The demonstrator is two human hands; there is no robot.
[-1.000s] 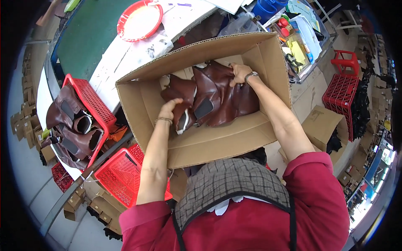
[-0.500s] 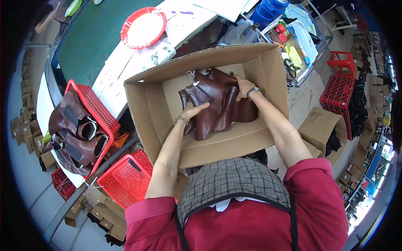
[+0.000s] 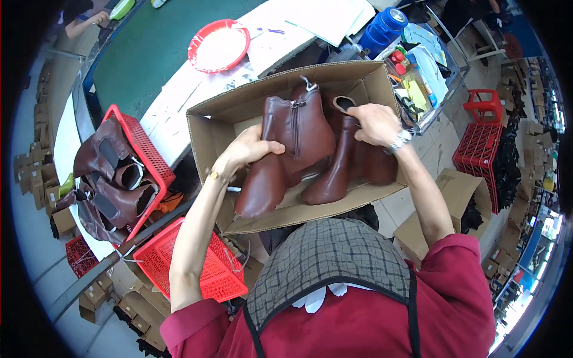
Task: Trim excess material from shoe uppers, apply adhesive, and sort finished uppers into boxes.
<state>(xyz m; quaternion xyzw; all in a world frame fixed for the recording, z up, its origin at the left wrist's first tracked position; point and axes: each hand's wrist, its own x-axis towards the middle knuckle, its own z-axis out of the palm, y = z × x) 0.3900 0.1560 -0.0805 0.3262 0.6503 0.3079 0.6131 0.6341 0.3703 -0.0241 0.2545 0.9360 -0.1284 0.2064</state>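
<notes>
A cardboard carton (image 3: 206, 136) stands in front of me with several glossy dark brown leather boot uppers inside. My left hand (image 3: 249, 149) is closed round the side of one boot upper (image 3: 311, 136), thumb across its front; a zip runs down its shaft and its toe points toward me. On the right, my right hand (image 3: 377, 125) pinches the top edge of a second boot upper (image 3: 335, 176) near its round opening. More brown leather lies beneath and to the right, partly hidden by these two. Both held uppers are tilted and overlap the carton's interior.
Left stands a red basket (image 3: 150, 156) of brown leather uppers, with another red basket (image 3: 218, 271) below. A red bowl (image 3: 243, 45) of white stuff rests on the table beyond. A blue jug (image 3: 382, 31) and tool tray (image 3: 418, 95) sit far right. Another person's hand (image 3: 98, 18) shows far left.
Both hands have shifted and pulled the boot uppers up and apart. The zipped one now stands up in my left hand, and the right hand has moved rightward with the other.
</notes>
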